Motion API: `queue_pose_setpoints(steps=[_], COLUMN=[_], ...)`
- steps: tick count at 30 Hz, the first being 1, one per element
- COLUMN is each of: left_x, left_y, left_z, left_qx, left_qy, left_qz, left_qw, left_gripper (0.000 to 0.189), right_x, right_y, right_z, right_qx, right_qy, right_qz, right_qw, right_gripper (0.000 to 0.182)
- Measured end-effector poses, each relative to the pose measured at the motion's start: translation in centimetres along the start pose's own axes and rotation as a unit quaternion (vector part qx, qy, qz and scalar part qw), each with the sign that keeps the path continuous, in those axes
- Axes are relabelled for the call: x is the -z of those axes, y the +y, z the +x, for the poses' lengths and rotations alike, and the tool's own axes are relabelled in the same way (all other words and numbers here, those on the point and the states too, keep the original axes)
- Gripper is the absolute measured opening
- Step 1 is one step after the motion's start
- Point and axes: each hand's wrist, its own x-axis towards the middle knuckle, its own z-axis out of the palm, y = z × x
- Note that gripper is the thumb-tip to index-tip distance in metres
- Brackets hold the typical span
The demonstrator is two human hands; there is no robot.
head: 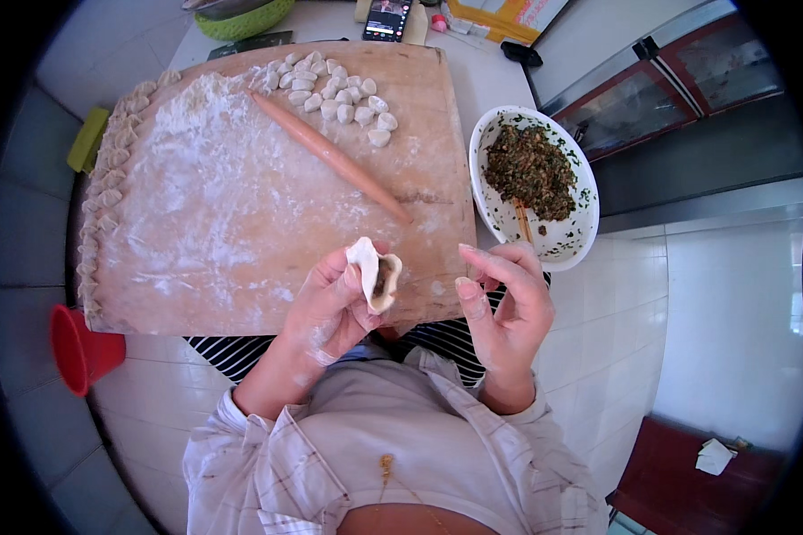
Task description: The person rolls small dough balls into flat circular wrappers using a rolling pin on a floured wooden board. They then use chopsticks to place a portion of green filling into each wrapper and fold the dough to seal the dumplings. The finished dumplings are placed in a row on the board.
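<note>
My left hand [331,301] holds a dumpling wrapper [368,271], folded partly around dark filling, over the front edge of a floured wooden board [241,267]. My right hand [508,301] is to the right of it, thumb and forefinger apart, holding nothing. Just beyond that hand stands a white bowl [478,174] of chopped filling [528,170], with wooden chopsticks [523,221] in it. A tapered wooden rolling pin [331,157] lies diagonally on the board. Small dough pieces [331,93] cluster behind it, and formed dumplings [110,197] line the board's left side.
A phone [387,20] and a green basket [244,20] are at the table's back. A red bucket [87,351] stands on the floor at left. To the right are a cabinet [642,100] and a dark red surface [682,468] with crumpled paper on it.
</note>
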Motion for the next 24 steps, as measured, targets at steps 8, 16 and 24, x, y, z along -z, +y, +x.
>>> queue_pose_setpoints(steps=[8, 16, 24], left_x=[-1.4, -2.6, -3.9], left_y=[0.6, 1.1, 1.0], left_z=[-1.2, -1.0, 0.2], left_qx=[-0.07, -0.192, -0.188], left_qy=[0.007, -0.051, -0.071], left_qz=[0.197, 0.399, 0.497], left_qw=[0.978, 0.895, 0.844], left_gripper=[0.045, 0.039, 0.037], right_x=[0.1, 0.6, 2.2], right_y=[-1.2, -2.8, -3.2], right_z=[0.3, 1.1, 2.4], right_qx=[0.049, 0.095, 0.115], right_qy=[-0.022, -0.03, -0.016], right_qz=[0.066, -0.018, -0.13], right_qw=[0.996, 0.995, 0.985], right_gripper=[0.029, 0.037, 0.039])
